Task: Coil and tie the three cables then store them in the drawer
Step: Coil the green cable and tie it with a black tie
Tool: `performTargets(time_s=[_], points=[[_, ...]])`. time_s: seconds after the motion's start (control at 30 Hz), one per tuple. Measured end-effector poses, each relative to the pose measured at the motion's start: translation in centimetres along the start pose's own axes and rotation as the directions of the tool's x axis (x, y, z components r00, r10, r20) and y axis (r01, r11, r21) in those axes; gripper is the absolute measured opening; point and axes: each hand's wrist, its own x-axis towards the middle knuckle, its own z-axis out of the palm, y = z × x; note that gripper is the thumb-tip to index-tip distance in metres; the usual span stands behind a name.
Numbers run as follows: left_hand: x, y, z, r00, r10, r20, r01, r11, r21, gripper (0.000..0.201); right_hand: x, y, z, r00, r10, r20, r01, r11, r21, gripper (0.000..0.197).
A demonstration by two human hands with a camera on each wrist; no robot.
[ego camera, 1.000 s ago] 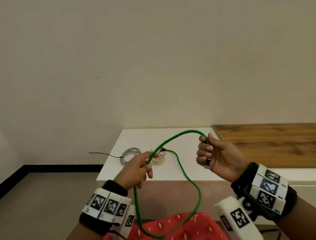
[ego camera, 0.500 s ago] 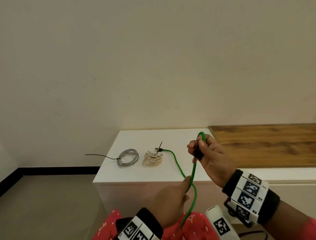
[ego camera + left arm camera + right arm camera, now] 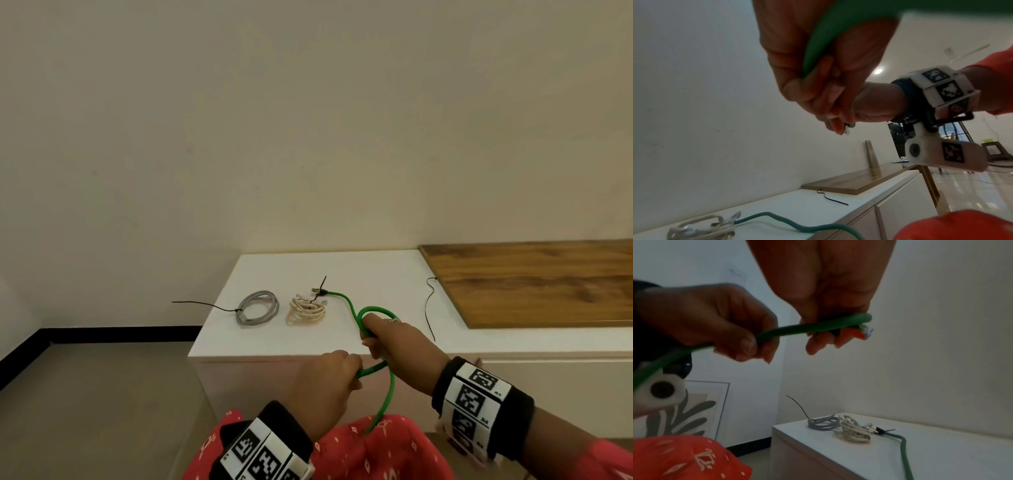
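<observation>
A green cable runs from its far plug on the white cabinet top to my hands at the front edge. My right hand grips a small loop of it together with its near plug end. My left hand pinches the strand just left of it, and the rest hangs toward my lap. A grey cable coil tied with a black zip tie and a cream cable coil lie on the cabinet top.
A loose black zip tie lies on the cabinet top right of my hands. A wooden board covers the right part, with a metal bottle on it. Cabinet fronts sit below. Red patterned cloth covers my lap.
The wide green loop has been drawn into a small one in my right hand. My left hand slid down the cable and now pinches it close beside the right hand.
</observation>
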Motion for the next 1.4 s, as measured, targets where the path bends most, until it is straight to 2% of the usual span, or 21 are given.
performTargets(time_s=[0.07, 0.13, 0.2, 0.27, 0.4, 0.47, 0.5, 0.53, 0.6, 0.67, 0.73, 0.8, 0.83, 0.9, 0.93, 1.03, 1.1, 1.2, 1.27, 1.33, 1.4], points=[[0.0, -1.1, -0.2, 0.998, -0.055, -0.026, 0.054, 0.998, -0.023, 0.023, -0.1, 0.1, -0.3, 0.998, -0.018, 0.066, 0.022, 0.998, -0.063, 0.016], [-0.2, -2.3, -0.5, 0.984, -0.133, -0.122, 0.111, 0.98, -0.168, 0.023, -0.3, 0.6, -0.5, 0.987, -0.023, 0.161, 0.037, 0.995, -0.087, 0.028], [-0.3, -2.8, -0.6, 0.958, -0.187, -0.22, 0.124, 0.954, -0.272, 0.021, -0.4, 0.6, -0.5, 0.969, -0.04, 0.244, 0.068, 0.992, -0.107, 0.031], [-0.2, -3.1, -0.6, 0.92, -0.245, -0.306, 0.128, 0.925, -0.357, 0.019, -0.3, 0.4, -0.8, 0.963, -0.056, 0.263, 0.088, 0.99, -0.113, 0.034], [0.5, -3.5, -1.2, 0.833, -0.381, -0.4, 0.145, 0.85, -0.507, 0.027, -0.2, 0.2, -2.1, 0.946, -0.056, 0.319, 0.032, 0.996, 0.079, 0.031], [0.9, -3.4, -1.5, 0.817, -0.39, -0.426, 0.142, 0.851, -0.506, 0.032, -0.2, 0.4, -2.4, 0.926, -0.033, 0.375, -0.097, 0.942, 0.322, 0.037], [1.2, -3.4, -1.5, 0.814, -0.384, -0.436, 0.121, 0.846, -0.519, 0.031, -0.2, 0.4, -2.6, 0.917, -0.032, 0.397, -0.183, 0.851, 0.492, 0.039], [1.5, -3.6, -1.4, 0.82, -0.367, -0.438, 0.074, 0.829, -0.555, 0.03, -0.2, 0.5, -2.7, 0.914, -0.027, 0.405, -0.266, 0.715, 0.647, 0.04], [2.2, -3.9, -1.1, 0.85, -0.316, -0.422, -0.061, 0.737, -0.674, 0.023, -0.3, 0.3, -3.2, 0.914, -0.005, 0.406, -0.372, 0.391, 0.842, 0.04], [2.5, -4.2, -0.7, 0.866, -0.315, -0.388, -0.146, 0.584, -0.799, 0.019, -0.2, -0.2, -3.8, 0.92, -0.002, 0.391, -0.389, 0.095, 0.916, 0.036], [2.5, -4.7, 0.2, 0.869, -0.381, -0.316, -0.16, 0.387, -0.908, 0.022, 0.2, -0.2, -4.3, 0.941, 0.008, 0.338, -0.333, -0.145, 0.932, 0.035], [2.0, -5.2, 1.2, 0.865, -0.448, -0.227, -0.137, 0.225, -0.965, 0.025, 0.4, 0.4, -5.2, 0.966, 0.015, 0.26, -0.242, -0.32, 0.916, 0.03], [1.7, -5.3, 1.8, 0.862, -0.469, -0.194, -0.122, 0.179, -0.976, 0.023, 0.4, 0.7, -5.8, 0.976, 0.001, 0.216, -0.198, -0.391, 0.899, 0.025], [1.1, -5.0, 2.8, 0.864, -0.468, -0.187, -0.115, 0.178, -0.977, 0.019, 0.4, 1.0, -6.9, 0.99, -0.006, 0.138, -0.122, -0.51, 0.851, 0.017], [0.9, -4.6, 3.3, 0.866, -0.45, -0.219, -0.127, 0.227, -0.966, 0.021, 0.4, 0.8, -7.3, 0.993, 0.036, 0.111, -0.074, -0.541, 0.838, 0.015], [0.8, -2.9, 4.5, 0.88, -0.303, -0.366, -0.142, 0.567, -0.811, 0.027, 0.3, -0.1, -7.9, 0.979, 0.202, 0.002, 0.111, -0.546, 0.83, 0.01], [1.0, -2.0, 4.9, 0.902, -0.171, -0.398, -0.147, 0.743, -0.653, 0.03, 0.4, -0.2, -7.8, 0.952, 0.299, -0.066, 0.218, -0.512, 0.831, 0.012], [1.0, -1.2, 5.4, 0.911, -0.06, -0.407, -0.169, 0.848, -0.502, 0.045, 0.7, 0.4, -7.1, 0.897, 0.419, -0.139, 0.309, -0.371, 0.876, 0.029], [0.9, -0.5, 5.5, 0.92, 0.013, -0.391, -0.19, 0.889, -0.417, 0.047, 1.0, 0.8, -6.4, 0.864, 0.469, -0.183, 0.336, -0.268, 0.903, 0.032], [0.7, 0.4, 4.9, 0.957, 0.045, -0.287, -0.146, 0.929, -0.341, 0.045, 1.1, 0.9, -5.5, 0.841, 0.491, -0.228, 0.356, -0.185, 0.916, 0.027], [0.6, 1.0, 4.5, 0.979, 0.061, -0.194, -0.112, 0.957, -0.267, 0.048, 1.1, 1.0, -4.4, 0.832, 0.476, -0.284, 0.337, -0.028, 0.941, 0.021]])
